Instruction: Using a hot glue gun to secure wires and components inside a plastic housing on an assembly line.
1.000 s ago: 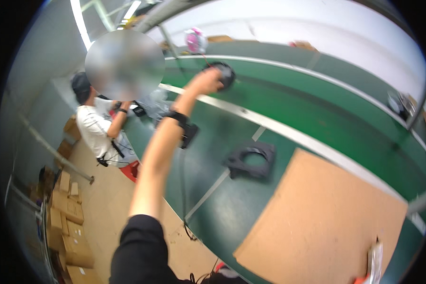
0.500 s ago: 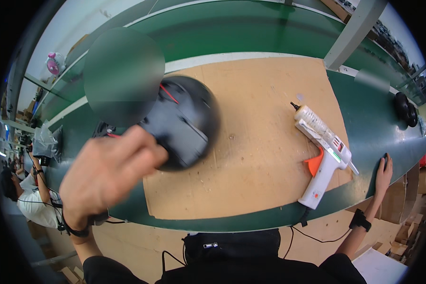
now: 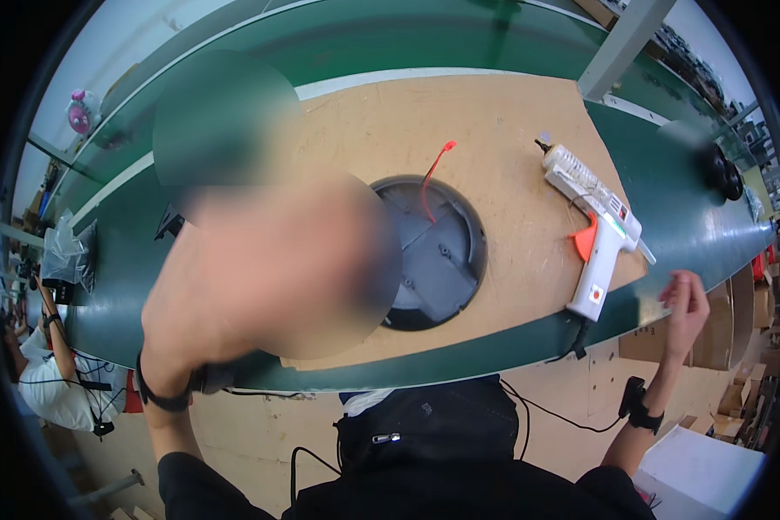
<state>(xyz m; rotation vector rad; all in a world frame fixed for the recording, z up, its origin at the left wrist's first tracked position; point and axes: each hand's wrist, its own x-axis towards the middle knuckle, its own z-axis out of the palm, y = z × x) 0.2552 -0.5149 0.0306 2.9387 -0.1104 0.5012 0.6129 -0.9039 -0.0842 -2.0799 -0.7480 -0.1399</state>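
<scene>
A round black plastic housing [image 3: 442, 260] lies on the cardboard sheet, its inner side up. A red wire with a small red connector [image 3: 449, 146] rises from it. My left hand [image 3: 208, 295] is at the housing's left side; a blurred patch hides its fingers and part of the housing, so I cannot tell whether it grips anything. At the table's right front edge, my right hand [image 3: 686, 308] is raised with loosely bent fingers and nothing visible in it. Between the housing and that hand lies a white glue gun [image 3: 600, 234] with an orange trigger.
The cardboard sheet [image 3: 511, 113] covers the middle of the green table [image 3: 113, 286]. Black rounded parts [image 3: 721, 173] stand at the far right. A clear plastic bag [image 3: 65, 251] sits at the left, near another person [image 3: 56, 381]. A grey post [image 3: 624, 48] rises at the back right.
The housing has shifted right and now lies on the cardboard with its red wire sticking up. My right hand has lifted off the table and its fingers have bent.
</scene>
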